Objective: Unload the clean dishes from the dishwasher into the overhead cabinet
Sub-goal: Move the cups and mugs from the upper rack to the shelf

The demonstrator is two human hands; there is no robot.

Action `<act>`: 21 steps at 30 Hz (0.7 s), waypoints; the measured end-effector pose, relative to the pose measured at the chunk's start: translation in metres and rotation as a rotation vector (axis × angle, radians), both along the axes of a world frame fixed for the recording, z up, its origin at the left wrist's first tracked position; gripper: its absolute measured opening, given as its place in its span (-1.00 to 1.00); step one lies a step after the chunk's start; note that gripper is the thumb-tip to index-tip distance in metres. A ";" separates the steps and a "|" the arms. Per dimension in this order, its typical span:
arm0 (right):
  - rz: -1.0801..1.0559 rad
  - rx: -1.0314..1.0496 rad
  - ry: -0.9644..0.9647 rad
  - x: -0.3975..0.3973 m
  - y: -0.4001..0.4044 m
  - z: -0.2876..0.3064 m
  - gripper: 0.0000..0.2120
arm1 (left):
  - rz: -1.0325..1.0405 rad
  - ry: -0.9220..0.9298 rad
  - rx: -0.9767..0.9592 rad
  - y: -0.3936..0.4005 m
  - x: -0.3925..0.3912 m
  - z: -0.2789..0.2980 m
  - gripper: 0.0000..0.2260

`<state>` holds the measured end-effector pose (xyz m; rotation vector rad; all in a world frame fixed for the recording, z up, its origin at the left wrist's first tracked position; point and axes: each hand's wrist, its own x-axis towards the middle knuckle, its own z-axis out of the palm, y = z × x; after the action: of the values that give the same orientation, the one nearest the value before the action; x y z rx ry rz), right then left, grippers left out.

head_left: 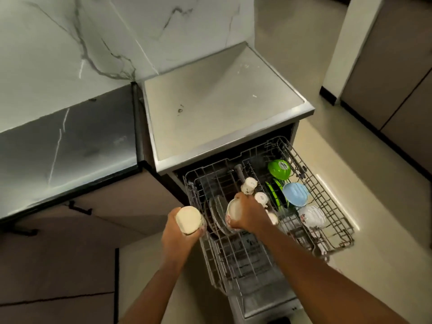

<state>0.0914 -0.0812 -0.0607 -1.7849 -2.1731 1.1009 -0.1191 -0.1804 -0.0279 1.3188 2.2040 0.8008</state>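
While gripped round its side by the left hand [177, 232], white cup [189, 220] held upright just left of the dishwasher rack [332, 216], outside its wire edge, mouth facing up. Second white cup [233, 215] clasped by the right hand [249, 215], fingers curled over its rim and far side, low over the rack's front-left section, just beside the upright plates [216, 212] slotted at the rack's left. Whether this cup touches the rack's wires: cannot tell. Further into the rack, just beyond the right hand, two small white cups [249, 185] standing inverted, one behind the other. To the rack's right half: green bowl [279, 169] at the back, green plates [277, 190] on edge in front of it, pale blue bowl [295, 194] nearer, white patterned bowl [312, 216] nearest, all tipped or upside down. Rack pulled fully out over the lowered dishwasher door [264, 298]. Above and behind the rack, pale steel-edged countertop [217, 108] with a few marks. Left of the rack, dark glossy counter [67, 141] over brown cabinet fronts [58, 253]; white veined marble wall [70, 38] behind. Right of the rack, pale floor [374, 195].
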 end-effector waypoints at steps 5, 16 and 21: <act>0.052 0.188 -0.009 -0.038 -0.075 0.072 -0.21 | -0.009 0.017 0.072 -0.076 -0.052 0.067 -0.27; 0.264 0.382 0.150 -0.234 -0.180 0.250 -0.23 | 0.248 0.195 0.227 -0.209 -0.229 0.255 -0.23; 0.397 0.493 0.229 -0.306 -0.188 0.327 -0.18 | 0.300 0.282 0.298 -0.222 -0.288 0.334 -0.21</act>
<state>-0.2144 -0.2695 0.2660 -1.0053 -2.4304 0.6896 -0.4071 -0.4024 0.3059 1.3185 2.6286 1.1520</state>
